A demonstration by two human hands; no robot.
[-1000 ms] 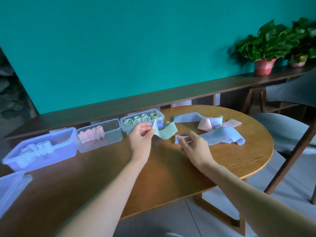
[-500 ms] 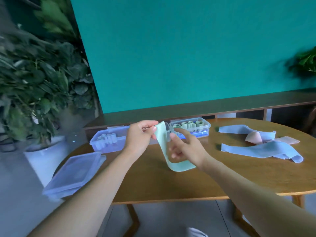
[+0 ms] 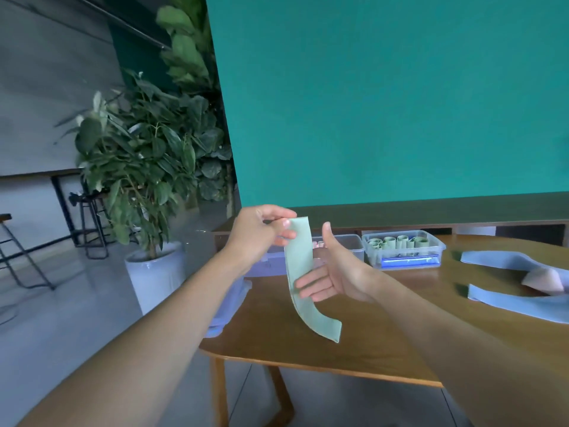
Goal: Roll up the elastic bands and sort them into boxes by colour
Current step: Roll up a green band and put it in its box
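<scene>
As before, green band [image 3: 300, 272] between both hands.

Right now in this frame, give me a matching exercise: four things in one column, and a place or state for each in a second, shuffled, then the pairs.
Things:
1. green band
2. blue band
3. clear box of green rolls
4. potted plant

Places or states:
A. on the floor, left of the table
B. lying unrolled on the table, at right
C. hanging unrolled, top end pinched by the left hand
D. at the table's far edge, lid off

Pairs: 1-C, 2-B, 3-D, 4-A
</scene>
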